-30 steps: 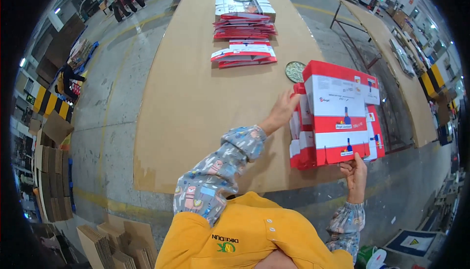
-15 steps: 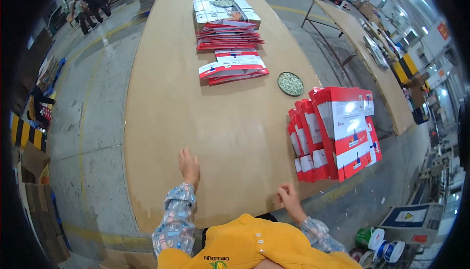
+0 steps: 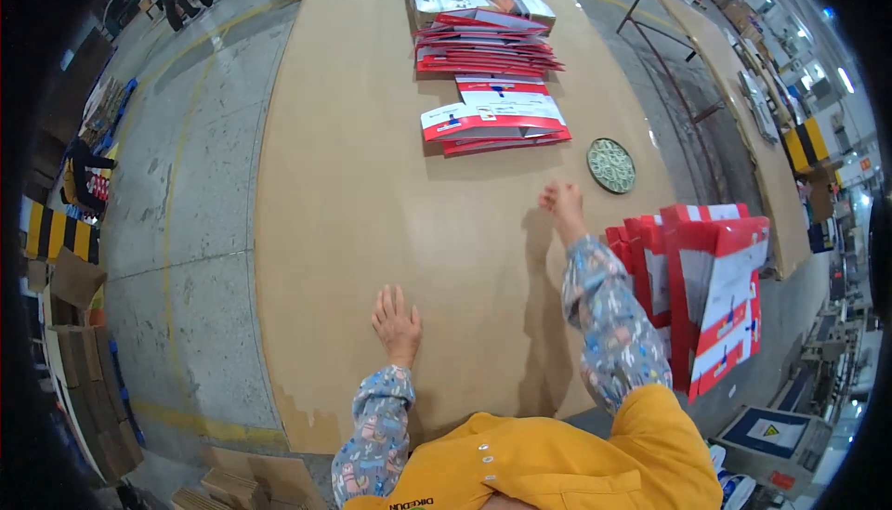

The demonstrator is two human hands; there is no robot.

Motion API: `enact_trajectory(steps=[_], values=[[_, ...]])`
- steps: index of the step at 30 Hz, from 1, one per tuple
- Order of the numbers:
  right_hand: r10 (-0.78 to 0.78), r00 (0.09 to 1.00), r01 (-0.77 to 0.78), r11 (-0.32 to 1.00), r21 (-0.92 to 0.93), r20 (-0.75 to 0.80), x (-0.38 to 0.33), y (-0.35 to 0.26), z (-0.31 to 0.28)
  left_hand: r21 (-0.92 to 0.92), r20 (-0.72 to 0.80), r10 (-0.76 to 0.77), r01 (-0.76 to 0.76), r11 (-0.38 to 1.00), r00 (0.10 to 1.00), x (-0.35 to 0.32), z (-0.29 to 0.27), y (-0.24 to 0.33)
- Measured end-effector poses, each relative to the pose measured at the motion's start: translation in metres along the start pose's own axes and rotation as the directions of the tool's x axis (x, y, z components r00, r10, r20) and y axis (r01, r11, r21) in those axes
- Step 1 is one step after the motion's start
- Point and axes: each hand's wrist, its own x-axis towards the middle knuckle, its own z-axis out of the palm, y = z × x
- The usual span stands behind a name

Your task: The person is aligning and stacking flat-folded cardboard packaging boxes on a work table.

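On brown table [image 3: 353, 185]: two flat-box stacks [image 3: 483, 41], one round disc [image 3: 610, 164], both hands' [image 3: 397, 322] grip open, empty.

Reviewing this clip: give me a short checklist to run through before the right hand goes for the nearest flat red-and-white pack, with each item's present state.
1. Right hand empty: ok, nothing in it, raised over the table.
2. Left hand out of the way: ok, flat on the table near the front edge.
3. Path to the nearest stack of flat packs: ok, only bare board lies between.
4. Round patterned disc apart from that stack: ok, a gap shows.
5. Upright red-and-white cartons steady at the right edge: cannot tell, they lean together.
6. Top pack lying loose: cannot tell.
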Motion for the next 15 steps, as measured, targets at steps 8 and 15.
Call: enact_trajectory(steps=[8,15], values=[[0.116,0.974,-0.080,0.980,0.181,-0.195,0.123,-0.020,0.061,0.030,0.087,-0.070,0.067,0.997,0.994,0.000,-0.011,-0.004],[0.136,0.982,-0.154,0.979,-0.137,-0.131,0.230,-0.003,0.033,0.050,0.109,-0.026,0.021,0.999,0.994,0.005,-0.006,-0.001]])
